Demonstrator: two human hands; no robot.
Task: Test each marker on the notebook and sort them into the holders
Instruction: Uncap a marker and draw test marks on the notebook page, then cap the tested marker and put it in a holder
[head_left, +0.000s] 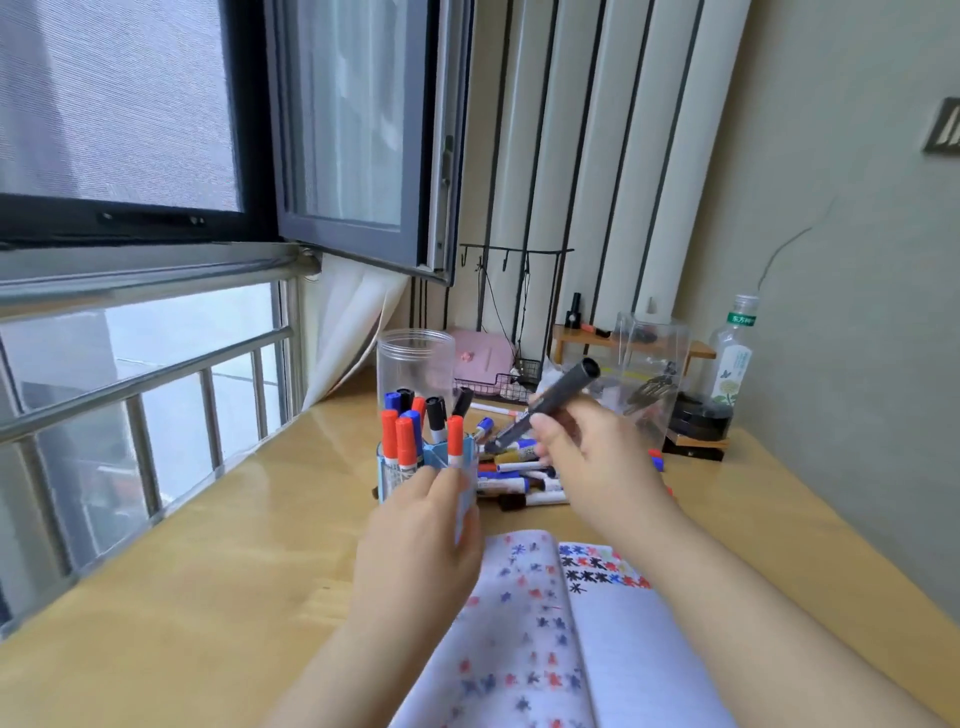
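1. Landmark: the blue divided pen holder (470, 499), which is standing upright on the wooden desk (208, 597) and carrying capped markers, red, blue and black, caps up.
2. The left hand (421, 535) is wrapping around the near side of the holder, fingers curled against its wall, thumb on the right corner.
3. The right hand (587, 457) is hovering just right of the holder, fingers pinched on the barrel of a black marker (543, 410). The marker is slanting, cap end up and away, its other end pointing down toward the holder's rim.
4. A loose pile of markers (519, 473) is lying flat on the desk just behind and right of the holder, partly hidden by the right hand.
5. A clear plastic jar (415, 358) is standing directly behind the holder; whether they touch, cannot tell.
6. The open notebook (571, 634) is lying in front of the holder, toward the camera, its pages showing rows of red, blue and black test marks.
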